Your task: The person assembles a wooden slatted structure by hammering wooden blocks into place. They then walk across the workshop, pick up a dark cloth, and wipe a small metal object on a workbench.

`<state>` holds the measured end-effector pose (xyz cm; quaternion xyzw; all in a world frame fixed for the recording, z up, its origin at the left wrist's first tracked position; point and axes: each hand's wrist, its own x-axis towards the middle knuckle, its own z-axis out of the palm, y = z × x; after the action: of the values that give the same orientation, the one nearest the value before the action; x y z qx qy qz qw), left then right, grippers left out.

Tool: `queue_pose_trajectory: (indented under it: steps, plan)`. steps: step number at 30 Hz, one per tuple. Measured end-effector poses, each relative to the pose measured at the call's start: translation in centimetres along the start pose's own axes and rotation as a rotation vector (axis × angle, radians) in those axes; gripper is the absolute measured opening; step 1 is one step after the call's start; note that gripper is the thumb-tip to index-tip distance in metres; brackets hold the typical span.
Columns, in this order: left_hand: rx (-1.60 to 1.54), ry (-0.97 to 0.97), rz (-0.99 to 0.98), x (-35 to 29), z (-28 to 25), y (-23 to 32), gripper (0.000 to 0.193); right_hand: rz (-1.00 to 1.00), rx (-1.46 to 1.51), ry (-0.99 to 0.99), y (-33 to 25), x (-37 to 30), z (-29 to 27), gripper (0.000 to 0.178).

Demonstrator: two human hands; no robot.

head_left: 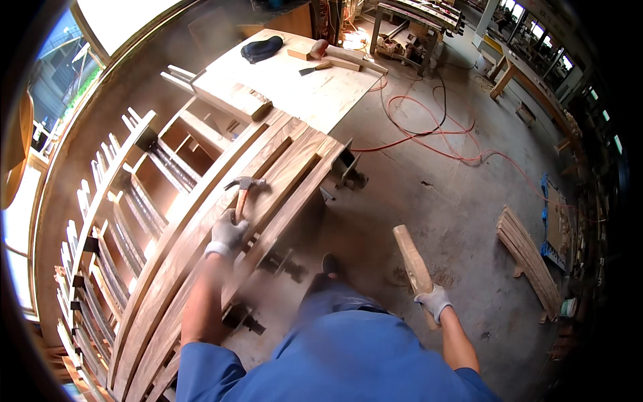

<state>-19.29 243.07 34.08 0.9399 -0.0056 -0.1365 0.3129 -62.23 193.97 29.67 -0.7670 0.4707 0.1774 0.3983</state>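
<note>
My left hand (229, 232) curls round the hammer (242, 194) by its handle; my right hand (436, 299) clasps a shaped wooden piece (413, 260).

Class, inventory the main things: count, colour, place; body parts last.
Long curved wooden planks: several, brown, left
Curved slatted rack: one, pale, far left
Steel claw hammer: one, grey and brown, centre left
Tapered wooden piece: one, tan, centre right
Flat board: one, cream, top
Soft bundle: one, dark, on board
Small flat brush: one, dark, on board
Thin looping hose: count unclear, orange, floor
Curved wood stack: one, brown, right
Left hand: one, white-gloved, gripping hammer
Right hand: one, white-gloved, gripping tapered piece
</note>
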Motion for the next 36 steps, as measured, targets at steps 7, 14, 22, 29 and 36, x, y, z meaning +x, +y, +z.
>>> queue_pose_trajectory:
  steps: [7,14,22,29,36]
  plan:
    - [0.263,0.149,0.149,0.9,-1.5,2.5,0.051,-0.401,-0.545,-0.124,-13.1,4.2,-6.9,0.059]
    - [0.574,0.259,0.15,-1.2,-1.8,8.2,0.051,-0.68,-0.837,-0.372,-24.2,12.5,-10.7,0.05]
    - [0.246,0.098,0.446,-4.9,10.9,21.0,0.061,-1.029,-1.195,-0.437,-35.0,20.9,-11.4,0.052]
    - [0.209,-0.243,0.062,-1.7,24.5,22.7,0.084,-1.04,-1.487,-0.539,-42.4,21.8,-8.1,0.038]
    - [0.115,-0.425,-0.088,2.1,30.0,19.2,0.08,-1.049,-1.646,-0.552,-44.1,21.5,-3.2,0.035]
